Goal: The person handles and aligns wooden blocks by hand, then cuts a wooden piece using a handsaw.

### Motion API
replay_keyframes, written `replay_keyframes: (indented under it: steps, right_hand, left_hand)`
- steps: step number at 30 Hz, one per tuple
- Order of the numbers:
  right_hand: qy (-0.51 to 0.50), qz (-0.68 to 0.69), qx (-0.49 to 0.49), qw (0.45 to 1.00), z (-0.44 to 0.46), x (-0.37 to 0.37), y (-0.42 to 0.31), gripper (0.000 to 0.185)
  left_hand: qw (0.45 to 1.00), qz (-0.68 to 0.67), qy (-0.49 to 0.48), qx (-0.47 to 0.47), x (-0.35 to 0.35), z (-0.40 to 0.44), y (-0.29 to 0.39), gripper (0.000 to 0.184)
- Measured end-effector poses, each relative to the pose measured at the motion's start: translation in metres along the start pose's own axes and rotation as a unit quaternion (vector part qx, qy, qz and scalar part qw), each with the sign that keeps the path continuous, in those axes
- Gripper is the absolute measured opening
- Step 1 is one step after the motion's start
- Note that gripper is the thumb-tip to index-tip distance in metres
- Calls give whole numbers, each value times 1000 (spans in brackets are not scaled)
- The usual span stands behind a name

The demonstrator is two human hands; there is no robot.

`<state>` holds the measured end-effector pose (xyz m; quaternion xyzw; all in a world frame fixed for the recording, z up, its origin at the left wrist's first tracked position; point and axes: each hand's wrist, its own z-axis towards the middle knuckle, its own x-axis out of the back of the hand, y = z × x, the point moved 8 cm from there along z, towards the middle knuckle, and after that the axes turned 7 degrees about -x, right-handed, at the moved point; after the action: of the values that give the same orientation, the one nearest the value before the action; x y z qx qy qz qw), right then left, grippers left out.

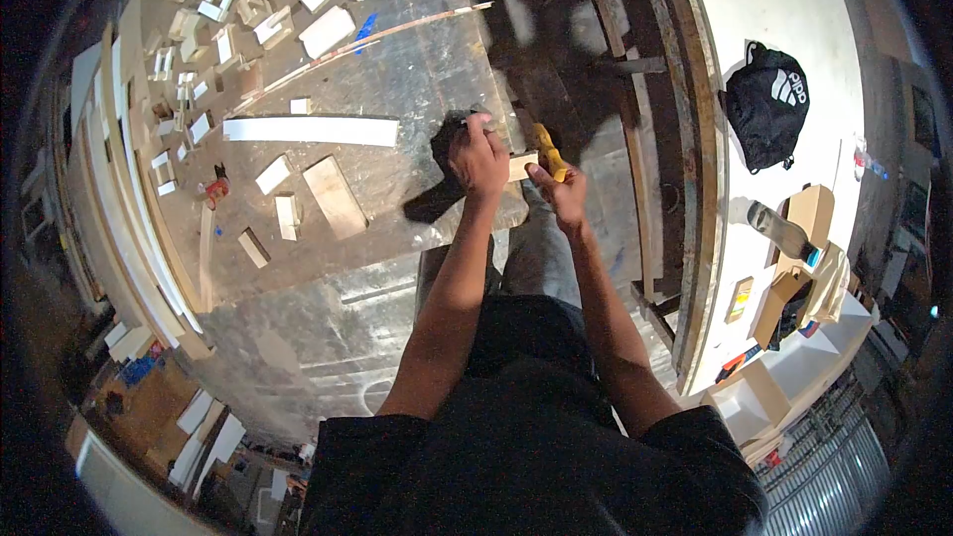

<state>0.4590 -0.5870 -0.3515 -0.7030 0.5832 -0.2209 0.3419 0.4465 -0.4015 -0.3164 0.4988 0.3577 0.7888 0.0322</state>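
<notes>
My left hand [480, 157] is closed beside a small pale wooden block [522, 167]. Something dark shows by its upper fingers, too unclear to name. My right hand [562, 195] is closed with its thumb on the block's right end. A yellow object [549, 151], perhaps a tool's handle, lies against the fingers of that hand; its kind is hidden. Both hands are above my lap, at the right edge of the work table [437, 60]. Left of them on the table are a flat wooden board [335, 198] and a long white strip [311, 131].
Many small wood pieces [270, 28] cover the table's far left. Long strips [139, 189] line its left side. On the white surface to the right are a black bag [768, 107], a bottle [779, 229] and a cardboard box [809, 213]. Wooden beams [635, 129] stand between both surfaces.
</notes>
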Motion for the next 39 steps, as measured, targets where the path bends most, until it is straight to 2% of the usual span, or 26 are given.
replay_keyframes:
  steps: [2,6,9,11,13,14,16,18,20,21,23,25,28,30,33,34,36,39]
  right_hand:
    - [5,-14,-25,1000,2,3,5,13]
    - [3,-22,-10,1000,9,2,8,13]
    - [29,-10,12,999,10,9,4,19]
    - [101,-16,-29,994,2,30,4,28]
    - [100,16,-14,995,-19,30,-4,34]
    - [125,-28,6,992,-34,34,-9,33]
    - [149,-72,26,986,-67,38,-23,33]
    - [69,0,51,996,-102,23,-51,31]
    - [72,3,35,997,-126,21,-49,30]
    - [75,8,21,997,-135,18,-48,30]
    - [76,11,-5,997,-151,4,-59,30]
    - [48,-12,-26,998,-156,-7,-56,31]
    - [49,-22,1,999,-154,-11,-51,30]
    - [38,-49,11,998,-154,-16,-60,32]
    - [32,-119,7,992,-161,-19,-72,37]
    - [34,-117,7,993,-161,-18,-70,37]
    - [13,-200,55,978,-162,-21,-75,39]
    - [7,-187,65,980,-165,-29,-88,36]
  left_hand:
    - [1000,1,-8,-12,-3,0,0,24]
    - [999,19,-17,-42,-1,1,4,22]
    - [999,34,-5,-16,-1,1,4,20]
    - [999,45,-2,-11,1,2,4,17]
    - [999,28,-24,18,-5,-1,-3,20]
    - [998,11,-45,45,-12,-3,-8,23]
    - [998,7,-44,38,-14,-6,-11,22]
    - [999,5,-44,30,-12,-3,-11,21]
    - [999,40,15,-30,1,3,2,19]
    - [999,39,14,-31,0,2,0,19]
    - [999,-47,0,-3,-7,-2,-9,20]
    - [999,-33,11,-24,6,6,2,19]
    - [998,-41,-17,-46,-5,2,1,19]
    - [999,-14,-3,33,-13,-4,-13,20]
    - [998,-3,-54,42,-21,-15,-19,21]
    - [998,-3,-56,41,-13,-13,-11,21]
    - [998,28,-34,34,9,-4,6,19]
    - [999,37,-38,7,22,3,18,18]
